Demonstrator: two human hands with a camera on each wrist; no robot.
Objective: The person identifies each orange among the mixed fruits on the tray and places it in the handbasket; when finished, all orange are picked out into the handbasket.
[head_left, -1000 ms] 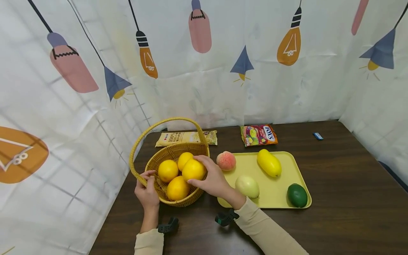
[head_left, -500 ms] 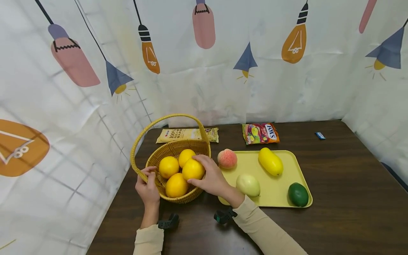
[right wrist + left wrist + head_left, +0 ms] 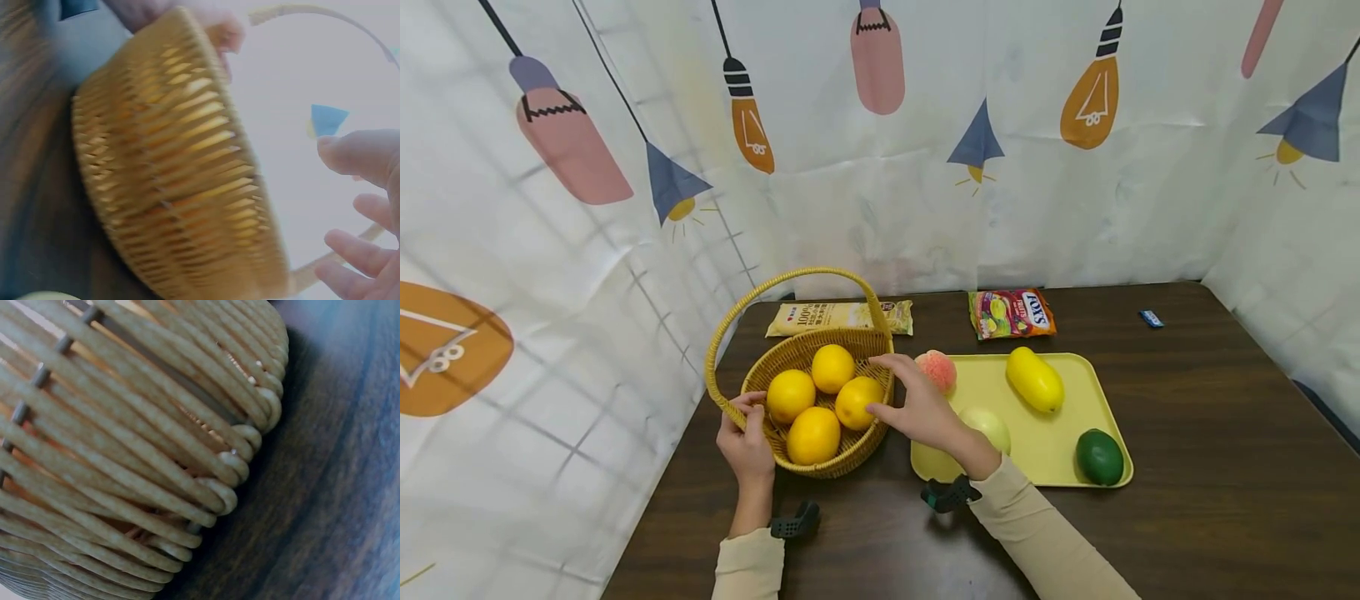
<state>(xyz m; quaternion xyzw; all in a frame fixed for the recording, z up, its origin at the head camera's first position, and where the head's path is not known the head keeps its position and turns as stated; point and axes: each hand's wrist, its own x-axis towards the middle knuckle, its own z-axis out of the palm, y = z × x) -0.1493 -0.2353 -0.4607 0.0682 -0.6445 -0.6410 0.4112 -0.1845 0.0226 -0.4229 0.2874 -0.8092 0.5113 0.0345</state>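
Note:
A yellow woven basket (image 3: 760,372) with a tall arched handle stands on the table's left part, holding several oranges (image 3: 813,436). My left hand (image 3: 748,450) grips its left rim where the handle meets it. Close to the right rim, my right hand (image 3: 928,408) hovers with spread fingers and thumb, holding nothing; one orange (image 3: 859,402) lies just beside its fingertips. In the right wrist view those fingers (image 3: 353,256) are apart from the basket wall (image 3: 175,169). Only woven basket side (image 3: 125,437) fills the left wrist view; the left hand is out of sight there.
Right of the basket, a yellow tray (image 3: 1060,450) bears a peach (image 3: 938,371), a pale green round fruit (image 3: 988,429), a yellow oblong fruit (image 3: 1035,380) and a dark green fruit (image 3: 1100,457). Behind lie a cream packet (image 3: 835,318), a candy bag (image 3: 1012,314) and a small blue wrapper (image 3: 1151,318).
My right hand has let go of an orange, which now lies lower among the others in the basket. The hand has drawn back to the right. My left hand keeps its grip.

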